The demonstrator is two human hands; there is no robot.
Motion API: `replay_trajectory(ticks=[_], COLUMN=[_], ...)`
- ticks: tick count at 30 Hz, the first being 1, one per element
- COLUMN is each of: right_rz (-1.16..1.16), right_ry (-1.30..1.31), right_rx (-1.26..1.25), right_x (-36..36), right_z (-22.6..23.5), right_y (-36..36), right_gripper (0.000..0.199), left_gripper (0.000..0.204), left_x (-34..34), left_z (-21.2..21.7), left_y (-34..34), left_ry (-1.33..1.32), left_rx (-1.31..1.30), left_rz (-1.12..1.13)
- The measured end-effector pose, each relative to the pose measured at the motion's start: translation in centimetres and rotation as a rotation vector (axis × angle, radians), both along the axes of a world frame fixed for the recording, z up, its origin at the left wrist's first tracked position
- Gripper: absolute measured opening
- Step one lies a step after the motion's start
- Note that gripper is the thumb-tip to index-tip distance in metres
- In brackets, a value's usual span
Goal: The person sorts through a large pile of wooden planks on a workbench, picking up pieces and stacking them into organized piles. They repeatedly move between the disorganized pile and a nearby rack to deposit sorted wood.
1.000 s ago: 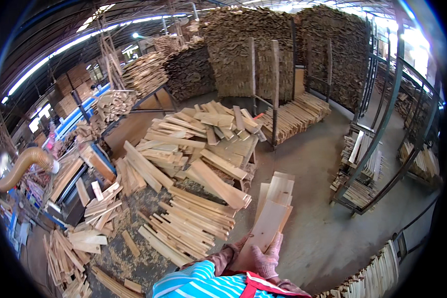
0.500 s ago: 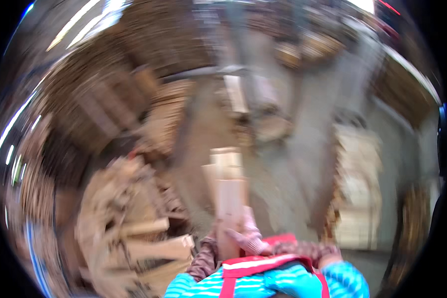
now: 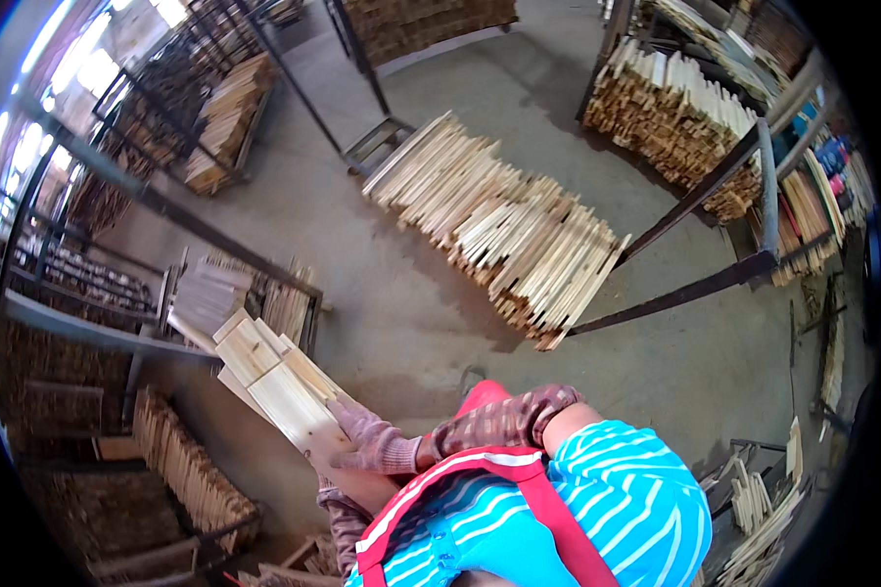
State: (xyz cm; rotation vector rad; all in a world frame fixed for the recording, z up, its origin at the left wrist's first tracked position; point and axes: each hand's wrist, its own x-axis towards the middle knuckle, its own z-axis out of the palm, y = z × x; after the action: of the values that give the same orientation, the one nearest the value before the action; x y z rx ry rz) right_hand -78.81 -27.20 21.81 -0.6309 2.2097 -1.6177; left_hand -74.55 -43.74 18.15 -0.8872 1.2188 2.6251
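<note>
A bundle of pale, planed wooden boards point(image 3: 289, 396) lies lengthwise against my body, pointing out to the left. My gloved right hand point(image 3: 367, 435) is wrapped over the bundle's near right side, its fingers against the wood. A patterned brown sleeve covers my left forearm point(image 3: 345, 523), which reaches up to the underside of the boards. The boards hide the fingers of my left hand. Board ends are staggered, and some boards stick out farther than others.
A long stack of light wood strips point(image 3: 499, 225) lies on the floor ahead. Dark metal rack frames point(image 3: 695, 201) stand right of it and to the left. Another strip stack point(image 3: 675, 122) is at the far right. Loose scraps point(image 3: 759, 509) lie near right; stacked boards point(image 3: 186, 470) stand near left.
The view has swung to different surroundings, with rack frames and a long strip stack now ahead. The boards stay in my grasp and now point left instead of straight ahead.
</note>
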Motion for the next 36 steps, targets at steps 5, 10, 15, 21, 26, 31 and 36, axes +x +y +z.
replay_trajectory(ticks=[5,10,15,21,26,31,36], right_rz=[-0.213,-0.356,-0.346,-0.877,-0.986,-1.095,-1.002], right_ry=[0.025,-0.078,-0.278,0.052,-0.13,-0.227,-0.853], right_rx=[-0.002,0.045,0.335,0.118,-0.032,-0.124,-0.133], right_x=[-7.8,-15.3,-23.1,-35.7,-47.5,-56.5,-62.4], right_z=[-0.4,0.3,6.7,-6.3,-12.6,-20.0,-28.4], right_y=[4.3,9.2,16.2,15.6,17.4,19.9,26.2], right_gripper=[0.118,0.115,0.112,0.106,0.104,0.101,0.087], left_gripper=[0.073,0.074,0.074,0.075,0.075,0.073,0.073], left_x=[-11.6,-23.8,-35.2,-49.9,-63.2,-76.0,-83.3], left_z=[-0.5,-1.9,-3.9,-8.0,-13.0,-23.4,-34.6], left_y=[3.1,8.0,13.3,17.8,19.7,24.2,29.5], left_ry=[-0.01,0.0,-0.053,-0.179,-0.289,-0.432,-0.14], left_rx=[0.009,0.027,0.033,0.012,-0.02,-0.023,-0.883], left_rz=[-0.212,-0.423,-0.611,-0.811,-0.889,-1.02,-1.193])
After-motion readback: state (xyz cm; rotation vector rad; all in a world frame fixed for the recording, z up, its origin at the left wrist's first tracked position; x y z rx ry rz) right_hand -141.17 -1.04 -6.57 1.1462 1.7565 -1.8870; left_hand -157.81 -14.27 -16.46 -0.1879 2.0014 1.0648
